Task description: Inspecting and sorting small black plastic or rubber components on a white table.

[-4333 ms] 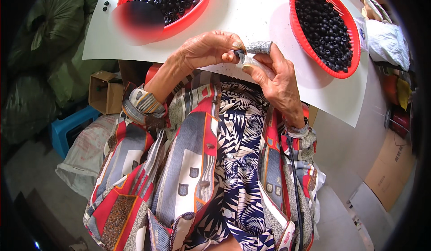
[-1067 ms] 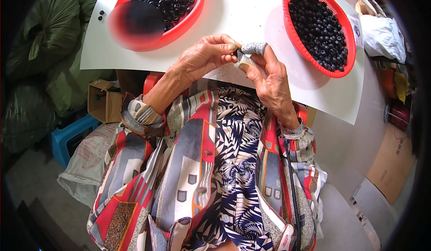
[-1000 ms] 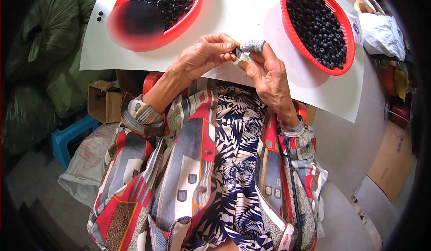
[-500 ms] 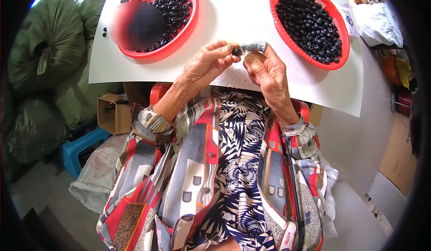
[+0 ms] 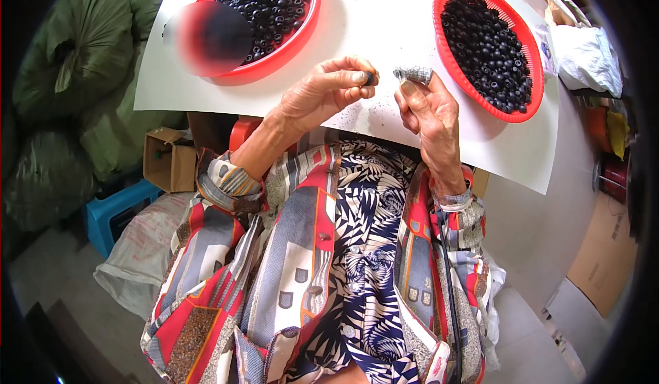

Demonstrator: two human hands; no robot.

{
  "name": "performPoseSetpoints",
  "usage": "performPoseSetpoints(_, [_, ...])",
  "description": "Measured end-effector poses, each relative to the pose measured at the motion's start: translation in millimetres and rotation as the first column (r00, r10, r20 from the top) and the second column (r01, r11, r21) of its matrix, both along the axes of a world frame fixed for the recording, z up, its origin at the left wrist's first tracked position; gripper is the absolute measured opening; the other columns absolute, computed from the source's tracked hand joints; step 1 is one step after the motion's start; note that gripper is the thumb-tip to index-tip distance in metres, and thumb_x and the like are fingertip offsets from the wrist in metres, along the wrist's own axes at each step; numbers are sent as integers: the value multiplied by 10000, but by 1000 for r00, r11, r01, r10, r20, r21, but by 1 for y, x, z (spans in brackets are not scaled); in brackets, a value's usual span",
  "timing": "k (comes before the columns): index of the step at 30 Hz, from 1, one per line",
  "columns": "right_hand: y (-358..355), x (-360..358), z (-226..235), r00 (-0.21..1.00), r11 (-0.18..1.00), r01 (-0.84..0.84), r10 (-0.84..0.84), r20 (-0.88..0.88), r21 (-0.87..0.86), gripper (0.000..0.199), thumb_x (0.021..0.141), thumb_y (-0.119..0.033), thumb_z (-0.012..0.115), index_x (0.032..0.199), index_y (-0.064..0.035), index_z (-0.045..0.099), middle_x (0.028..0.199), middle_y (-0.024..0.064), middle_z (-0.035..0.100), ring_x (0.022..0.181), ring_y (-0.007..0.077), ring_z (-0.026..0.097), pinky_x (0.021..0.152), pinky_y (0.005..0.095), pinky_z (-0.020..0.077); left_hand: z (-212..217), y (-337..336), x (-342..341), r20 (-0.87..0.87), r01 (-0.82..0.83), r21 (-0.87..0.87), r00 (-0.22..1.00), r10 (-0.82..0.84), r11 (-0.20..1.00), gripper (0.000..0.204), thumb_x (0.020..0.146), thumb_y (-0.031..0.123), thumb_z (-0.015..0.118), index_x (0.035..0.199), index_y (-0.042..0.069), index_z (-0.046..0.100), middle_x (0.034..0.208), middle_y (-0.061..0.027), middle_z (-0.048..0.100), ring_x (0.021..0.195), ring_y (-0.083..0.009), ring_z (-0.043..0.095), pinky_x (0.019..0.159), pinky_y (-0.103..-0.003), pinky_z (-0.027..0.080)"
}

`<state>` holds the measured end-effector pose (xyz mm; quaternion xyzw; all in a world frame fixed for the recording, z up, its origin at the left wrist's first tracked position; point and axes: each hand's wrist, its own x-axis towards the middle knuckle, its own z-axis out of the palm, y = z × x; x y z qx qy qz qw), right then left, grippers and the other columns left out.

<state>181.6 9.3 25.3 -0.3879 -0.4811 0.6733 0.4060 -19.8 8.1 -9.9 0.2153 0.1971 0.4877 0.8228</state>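
Note:
My left hand point(image 5: 322, 90) pinches a small black round piece point(image 5: 369, 79) between thumb and fingertips, above the white tabletop point(image 5: 384, 47). A grey finger cover point(image 5: 416, 75) wraps the index finger of my right hand point(image 5: 432, 113). The thumb of that hand presses toward the covered finger; a small pale tip shows there, but what it is I cannot make out. A gap separates the two hands. Many black ring-like pieces point(image 5: 274, 13) lie in the red basket point(image 5: 317, 6) at the left. Rounder black pieces point(image 5: 487, 54) fill the red basket point(image 5: 516, 117) at the right.
Dark specks dot the white surface near its front edge. Large green sacks point(image 5: 82, 47) are piled at the left, with a blue stool point(image 5: 113, 216) and an open cardboard box point(image 5: 168, 164) below. A white bag point(image 5: 587, 54) sits at the far right. A blurred patch hides part of the left basket.
My hands have drawn apart; the right one has moved rightward, away from the black piece that stays in my left hand. Both baskets sit slightly further right in the view.

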Motion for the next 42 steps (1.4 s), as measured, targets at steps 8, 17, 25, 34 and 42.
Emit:
performPoseSetpoints(8, [-3,-4,6,999,1000,4,-3,53,-20,182,900,-158,571,1020,-34,514,697,-42,477,576,20,361,496,177,283,7,-1,2,-200,6,84,980,11,996,233,870,67,584,1080,-35,576,915,-91,595,787,-147,610,774,-278,512])
performPoseSetpoints(17, [-2,-3,0,995,999,-37,37,91,3,209,910,-184,575,1049,-36,522,700,-31,492,546,14,366,466,160,270,25,-11,2,-496,-34,169,861,115,985,116,802,73,662,888,-3,675,800,-80,674,694,-123,634,688,-251,512])
performPoseSetpoints(25, [-3,2,3,998,1000,2,0,68,-21,204,902,-170,578,1048,-35,534,697,-37,489,544,9,353,468,154,259,44,7,-28,-593,-229,409,668,448,883,92,774,-19,647,859,-42,675,748,-109,670,646,-137,646,601,-247,545])
performPoseSetpoints(34, [2,-2,-12,988,998,-35,27,151,55,175,858,-169,597,906,-12,539,660,-1,490,598,77,405,520,261,340,42,46,-161,-654,-131,688,-540,531,714,222,724,155,716,925,61,713,796,-94,674,715,-159,652,666,-284,505])
performPoseSetpoints(42, [-2,-1,-16,894,894,-299,141,425,333,271,866,-171,593,1059,-4,499,603,85,505,527,168,504,495,333,392,88,78,3,-729,297,637,-69,681,712,153,801,114,665,930,39,699,902,-85,688,798,-180,652,743,-284,520])
